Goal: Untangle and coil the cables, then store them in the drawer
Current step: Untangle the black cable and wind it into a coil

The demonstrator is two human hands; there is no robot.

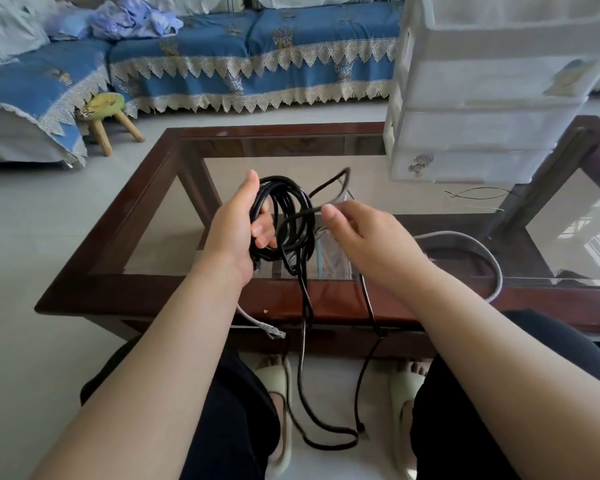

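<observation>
Left hand: fingers curl through the black cable, a glossy round coil held above the glass-topped desk.
Right hand: apparently pinches a blurred strand.
Drawer unit: white plastic; cartoon sticker, no legible writing.

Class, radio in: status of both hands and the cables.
Left hand holds black cable coil. Right hand pinches its loose strand. Tail hangs to floor. Grey cable waits on table.
</observation>
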